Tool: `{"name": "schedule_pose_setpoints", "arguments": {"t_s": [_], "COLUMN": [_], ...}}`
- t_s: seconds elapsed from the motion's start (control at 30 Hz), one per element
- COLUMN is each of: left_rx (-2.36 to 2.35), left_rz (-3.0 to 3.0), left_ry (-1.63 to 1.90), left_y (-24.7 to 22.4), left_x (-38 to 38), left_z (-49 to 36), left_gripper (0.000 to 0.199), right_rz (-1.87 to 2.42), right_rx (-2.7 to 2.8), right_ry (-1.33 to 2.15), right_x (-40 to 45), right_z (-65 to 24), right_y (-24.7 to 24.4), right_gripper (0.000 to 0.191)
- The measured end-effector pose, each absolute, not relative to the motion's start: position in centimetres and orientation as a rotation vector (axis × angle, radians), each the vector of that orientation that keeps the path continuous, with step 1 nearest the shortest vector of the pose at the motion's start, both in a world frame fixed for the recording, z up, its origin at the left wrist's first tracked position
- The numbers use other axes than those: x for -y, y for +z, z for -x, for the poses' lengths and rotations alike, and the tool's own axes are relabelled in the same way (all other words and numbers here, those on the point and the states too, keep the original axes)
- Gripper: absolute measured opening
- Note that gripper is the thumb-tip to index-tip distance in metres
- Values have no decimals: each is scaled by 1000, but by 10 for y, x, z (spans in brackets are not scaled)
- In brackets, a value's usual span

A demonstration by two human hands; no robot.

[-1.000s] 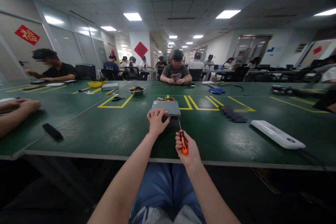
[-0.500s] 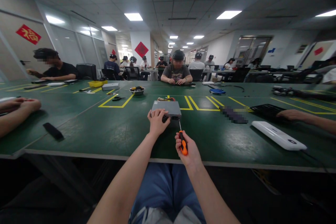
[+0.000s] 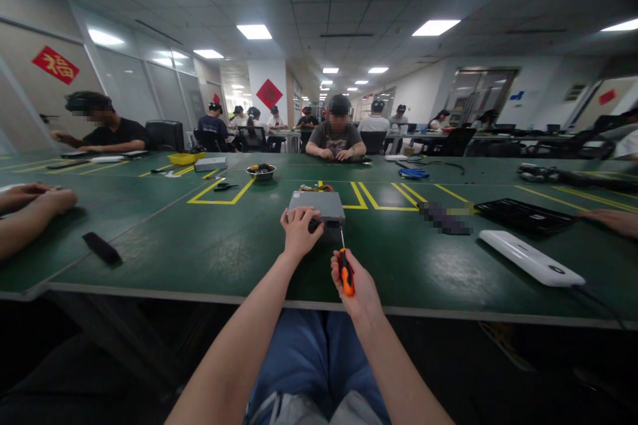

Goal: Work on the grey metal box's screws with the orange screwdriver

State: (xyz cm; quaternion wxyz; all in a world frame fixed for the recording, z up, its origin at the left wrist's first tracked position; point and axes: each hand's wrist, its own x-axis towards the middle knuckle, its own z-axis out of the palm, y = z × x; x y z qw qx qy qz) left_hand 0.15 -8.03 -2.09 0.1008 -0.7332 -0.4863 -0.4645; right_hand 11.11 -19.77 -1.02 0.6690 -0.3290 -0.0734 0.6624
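Logged at the green workbench (image 3: 149, 246), seated view, looking forward and down. Resting the left hand (image 3: 299, 232) on a grey metal casing (image 3: 316, 207), fingers curled over its near edge, clasping it rather than released. Casing at 12 o'clock from the lap, flat on the bench, a little way in from the bench edge, with dark openings at its near end (too small to read). Gripping an orange-handled screwdriver (image 3: 346, 272) in the right hand (image 3: 355, 285), fingers clenched around the handle, thin shaft pointing up and away, tip just beside the casing's near right corner. Contact not clear from this view.

Close by: a bundle of coloured wires (image 3: 312, 188) just behind the casing; a steel bowl of small parts (image 3: 260, 171) at 11 o'clock, with small black-handled scissors (image 3: 225, 186) nearby inside a yellow tape outline (image 3: 214, 196). At 2 o'clock, a black tray (image 3: 523, 216), and nearer, a long white case (image 3: 531, 257). Co-workers' hands at the bench edges — one at 9 o'clock (image 3: 34, 199), another at 3 o'clock (image 3: 611, 222) — both well apart from the casing. Farther off at 12 o'clock, rows of seated people (image 3: 339, 133).
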Motion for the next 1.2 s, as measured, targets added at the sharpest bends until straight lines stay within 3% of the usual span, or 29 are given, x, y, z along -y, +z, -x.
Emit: {"name": "schedule_pose_setpoints", "arguments": {"t_s": [0.13, 0.37, 0.7, 0.87, 1.03, 1.2], "left_rx": [1434, 1433, 1425, 1426, 1445, 1454], "left_rz": [2169, 2157, 2155, 2154, 2170, 2175], "left_ry": [-1372, -1383, -1391, -1384, -1362, -1359], "left_y": [-21, -20, -22, -22, -21, -20], "left_x": [80, 81, 79, 79, 80, 81], "left_z": [-2, -2, -2, -2, -2, -2], "left_gripper": [24, 24, 24, 23, 23, 23], "right_rz": [716, 722, 703, 740, 744, 741], "right_rx": [191, 164, 173, 161, 150, 152], "right_ry": [1526, 1440, 1484, 1388, 1394, 1505], "right_x": [200, 195, 195, 192, 193, 199], "right_z": [-112, -109, -113, -109, -108, -112], "right_y": [-7, -12, -8, -11, -12, -8], "right_gripper": [27, 17, 28, 13, 11, 19]}}
